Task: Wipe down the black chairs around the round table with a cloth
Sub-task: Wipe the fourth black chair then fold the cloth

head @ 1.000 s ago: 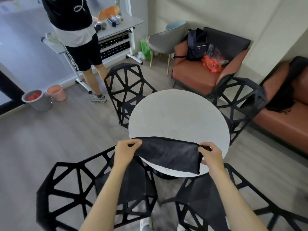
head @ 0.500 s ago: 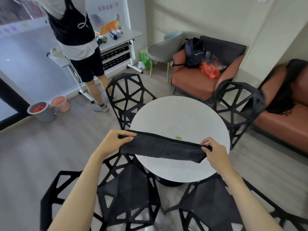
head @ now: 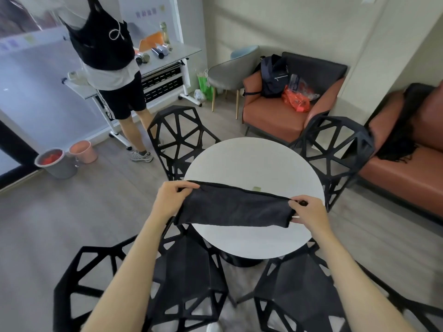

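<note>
Head view: cloth [head: 236, 208] taut above table [head: 254, 164] edge.

I see a dark grey cloth [head: 236, 209] mid-frame over a white round table [head: 254, 164]. Black chairs [head: 182, 137] w/ triangle cut-out pattern; rust-orange armchair [head: 271, 116] upper right, pink bucket [head: 82, 152] left.

Both forearms bare, no sleeves in view. Left hand [head: 169, 200] and right hand [head: 310, 212] ungloved; no rings, no watch.
</note>
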